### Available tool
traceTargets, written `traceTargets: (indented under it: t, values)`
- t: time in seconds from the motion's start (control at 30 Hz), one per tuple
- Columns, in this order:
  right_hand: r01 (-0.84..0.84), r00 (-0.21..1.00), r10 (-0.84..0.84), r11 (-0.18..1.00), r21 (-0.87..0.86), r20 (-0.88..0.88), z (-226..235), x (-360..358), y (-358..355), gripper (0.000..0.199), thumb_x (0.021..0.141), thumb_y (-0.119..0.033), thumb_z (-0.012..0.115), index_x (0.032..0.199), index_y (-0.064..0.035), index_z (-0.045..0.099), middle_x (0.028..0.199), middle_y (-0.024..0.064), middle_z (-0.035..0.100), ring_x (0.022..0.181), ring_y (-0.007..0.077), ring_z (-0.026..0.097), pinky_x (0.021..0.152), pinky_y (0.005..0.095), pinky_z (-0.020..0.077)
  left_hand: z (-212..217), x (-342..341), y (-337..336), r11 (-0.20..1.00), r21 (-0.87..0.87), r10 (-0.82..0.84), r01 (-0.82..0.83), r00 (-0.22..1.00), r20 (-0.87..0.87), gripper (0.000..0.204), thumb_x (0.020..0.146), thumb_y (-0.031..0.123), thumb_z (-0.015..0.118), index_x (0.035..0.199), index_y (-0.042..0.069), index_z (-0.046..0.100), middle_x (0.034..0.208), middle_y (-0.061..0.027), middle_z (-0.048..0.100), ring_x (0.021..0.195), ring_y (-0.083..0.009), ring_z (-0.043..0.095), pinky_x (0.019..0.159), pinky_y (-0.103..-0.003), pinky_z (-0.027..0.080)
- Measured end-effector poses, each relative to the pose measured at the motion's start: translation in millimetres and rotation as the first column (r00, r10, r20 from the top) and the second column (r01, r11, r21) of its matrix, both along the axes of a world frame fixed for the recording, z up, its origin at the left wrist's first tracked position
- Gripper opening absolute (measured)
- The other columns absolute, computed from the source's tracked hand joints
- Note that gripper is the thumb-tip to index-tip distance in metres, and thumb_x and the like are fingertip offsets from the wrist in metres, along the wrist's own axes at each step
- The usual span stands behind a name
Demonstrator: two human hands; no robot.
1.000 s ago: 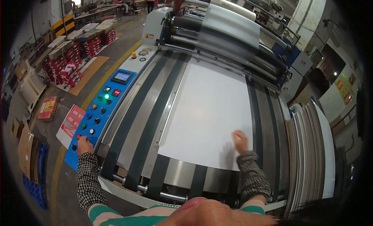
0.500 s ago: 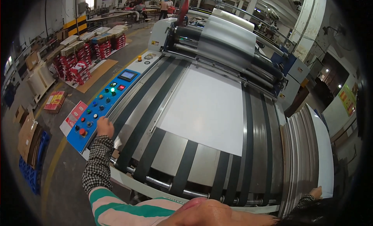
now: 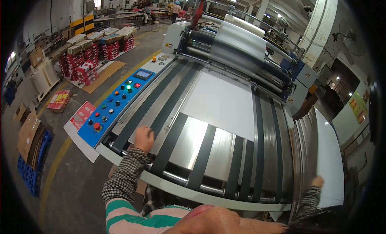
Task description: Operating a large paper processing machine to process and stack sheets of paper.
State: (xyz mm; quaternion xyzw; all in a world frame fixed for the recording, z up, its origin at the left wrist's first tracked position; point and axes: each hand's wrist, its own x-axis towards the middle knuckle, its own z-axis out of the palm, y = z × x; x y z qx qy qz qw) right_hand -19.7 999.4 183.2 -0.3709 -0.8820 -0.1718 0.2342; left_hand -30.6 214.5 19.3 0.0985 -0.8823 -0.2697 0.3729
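Observation:
A large white sheet [image 3: 219, 103] lies flat on the belts of a feeding machine, its far end near the rollers. My left hand [image 3: 144, 140] hangs over the dark belts [image 3: 165, 147] by the machine's near left corner, fingers loosely curled, with nothing visible in them. On the right stands a stack of big sheets [image 3: 304, 147], seen edge-on and bowed. My right hand [image 3: 317, 181] is closed at the left edge of the outermost white sheet [image 3: 331, 165]; its fingertips are partly hidden.
A blue control panel [image 3: 116, 101] with buttons and a small screen runs along the machine's left side. Above the rollers sits a roll of clear film [image 3: 239, 39]. Red bundles [image 3: 80, 65] and a blue pallet with cardboard [image 3: 34, 161] stand on the floor. Other people [image 3: 176, 11] are far back.
The white sheet on the belts has moved farther toward the rollers. My left hand has left the panel's edge and moved right over the belts. My right hand has moved up along the stack.

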Motion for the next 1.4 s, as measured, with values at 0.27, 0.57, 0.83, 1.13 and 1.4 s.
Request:
traceTargets:
  t: [0.27,0.57,0.83,1.13,1.4]
  values:
    - [-0.767,0.632,0.748,0.567,-0.299,-0.202,-182,-35,-282,0.017,0.067,-0.008,0.045,0.071,0.0076,0.051,0.088,0.0245,0.051,0.089,0.0373,0.046,0.081,0.0425,0.0370,4,33,163,0.630,0.497,-0.736,0.597,0.664,0.135,0.029,0.074,0.025,0.054,0.084,-0.001,0.058,0.080,-0.0182,0.058,0.077,-0.0311,0.056,0.069,-0.035,0.044]
    - [-0.829,0.450,0.724,0.122,-0.546,-0.523,-204,-16,-469,0.020,0.075,-0.011,0.044,0.072,0.0068,0.051,0.080,0.0216,0.054,0.082,0.0350,0.048,0.075,0.0393,0.0371,-44,56,169,0.604,0.410,-0.737,0.683,0.283,0.614,0.037,0.072,0.027,0.053,0.096,-0.001,0.055,0.092,-0.0210,0.056,0.087,-0.0326,0.054,0.073,-0.034,0.043]
    - [-0.810,0.573,0.660,0.365,-0.459,-0.486,-233,10,-397,0.022,0.077,-0.020,0.049,0.077,0.0004,0.057,0.094,0.0178,0.056,0.094,0.0323,0.046,0.083,0.0404,0.0349,-39,120,92,0.379,0.911,-0.829,0.165,0.498,0.255,0.032,0.072,0.014,0.051,0.099,-0.003,0.055,0.083,-0.0095,0.060,0.074,-0.0163,0.055,0.069,-0.029,0.043]
    - [-0.416,0.794,0.596,0.674,-0.610,0.117,-200,11,-400,0.061,0.080,-0.042,0.043,0.127,-0.0072,0.029,0.134,0.0170,0.019,0.124,0.0370,0.011,0.098,0.0530,0.0073,-20,149,30,0.449,0.893,-0.809,0.033,0.439,0.391,0.026,0.081,0.019,0.052,0.093,-0.003,0.056,0.075,-0.0038,0.057,0.065,-0.0115,0.053,0.062,-0.024,0.044]
    - [-0.441,0.748,0.648,0.649,-0.620,0.146,-208,1,-409,0.061,0.081,-0.043,0.041,0.128,-0.0068,0.027,0.135,0.0185,0.014,0.124,0.0383,0.007,0.098,0.0535,0.0037,-9,143,-1,0.369,0.924,-0.493,-0.101,0.821,0.287,0.022,0.080,0.016,0.053,0.091,-0.003,0.054,0.069,-0.0054,0.055,0.056,-0.0099,0.052,0.050,-0.021,0.044]
